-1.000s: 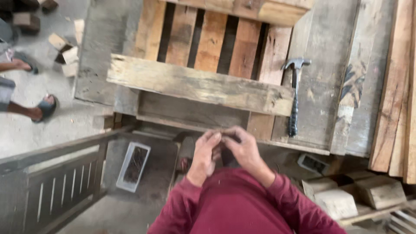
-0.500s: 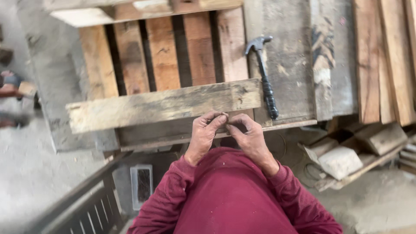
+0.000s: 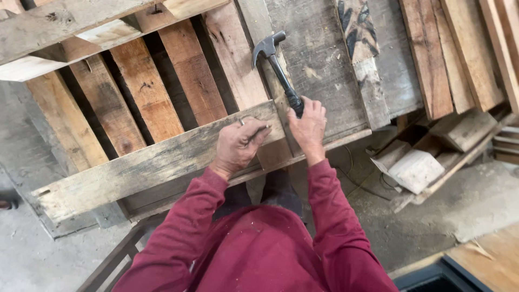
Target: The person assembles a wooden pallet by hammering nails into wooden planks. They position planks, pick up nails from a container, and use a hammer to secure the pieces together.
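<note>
We see the right hand [image 3: 308, 127], fingers closed around the hammer [image 3: 281, 70] handle on the tabletop [image 3: 324, 65]; the left hand [image 3: 238, 145] pinches a nail [image 3: 241, 122] upright on the weathered plank [image 3: 146, 165].

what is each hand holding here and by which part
The right hand grips the claw hammer at the lower end of its black handle. The left hand pinches small nails between its fingertips, resting on the weathered plank.
</note>
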